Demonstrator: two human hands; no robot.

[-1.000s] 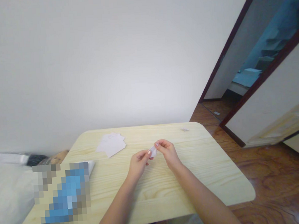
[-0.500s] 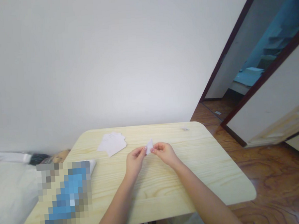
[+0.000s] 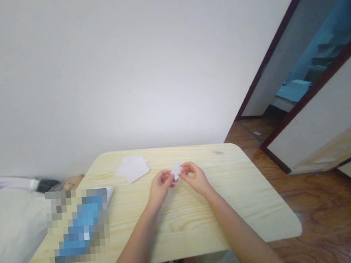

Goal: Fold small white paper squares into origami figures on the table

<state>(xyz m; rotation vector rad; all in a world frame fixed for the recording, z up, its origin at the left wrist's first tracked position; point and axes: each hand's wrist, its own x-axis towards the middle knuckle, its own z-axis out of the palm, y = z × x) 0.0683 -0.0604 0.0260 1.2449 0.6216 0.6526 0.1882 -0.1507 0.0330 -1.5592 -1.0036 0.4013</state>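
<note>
Both my hands hover over the middle of a pale wooden table (image 3: 229, 216) and pinch one small folded piece of white paper (image 3: 175, 169) between them. My left hand (image 3: 160, 186) grips its lower left edge with closed fingertips. My right hand (image 3: 194, 177) holds its right side, fingers curled. The paper's pointed tip sticks upward between the two hands. A loose stack of white paper sheets (image 3: 132, 169) lies on the table to the far left of my hands.
A tiny folded paper piece (image 3: 217, 152) sits near the table's far right corner. A blurred blue object (image 3: 80, 226) rests on the table's left part. White bedding (image 3: 10, 227) lies left; a doorway (image 3: 298, 83) and wooden floor are right.
The folded paper has been turned between my fingers, so its point now stands up. Both hands stayed over the table's middle, shifting only slightly.
</note>
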